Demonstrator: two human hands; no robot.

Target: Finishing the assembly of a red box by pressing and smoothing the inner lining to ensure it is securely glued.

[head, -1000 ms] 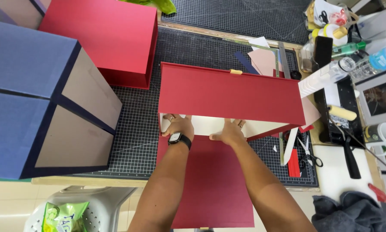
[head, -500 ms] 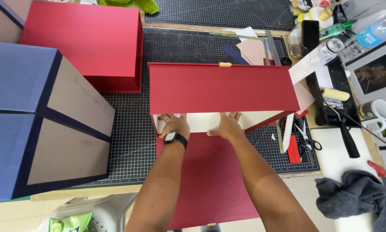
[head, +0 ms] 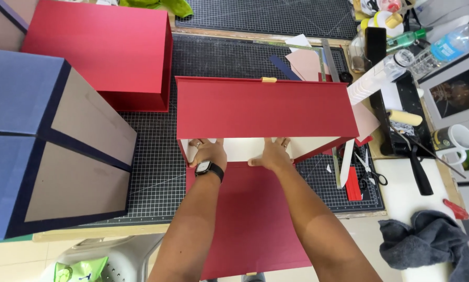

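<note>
I am pressing both palms flat against the pale inner lining of the red box (head: 265,107), which is standing on the cutting mat (head: 156,172) near the middle of the worktop, its long red flap (head: 250,219) lying open toward me and hanging over the near edge. To do this well, I judge I should be pushing evenly from the middle of the lining out toward the corners, keeping my palms low and flat so no bubble or crease is being trapped, and keeping the box from sliding away across the mat.

My left hand (head: 208,152), with a black watch (head: 209,168) at the wrist, is spread wide and is holding nothing; its fingers are reaching up under the box's top wall near the left inner corner. My right hand (head: 272,153) is lying just beside it toward the middle, also open and flat, fingertips tucked under the same wall. Both forearms are running straight out from me, nearly parallel, wrists bent slightly back.

To my left a big blue and grey box (head: 41,151) is taking up the left edge of the worktop. Scissors (head: 367,167) and a red cutter (head: 352,184) are lying just right of the box. Farther off, a second red box (head: 101,49) is sitting toward the far left corner, and bottles and a mug (head: 454,141) are crowding the right edge.
</note>
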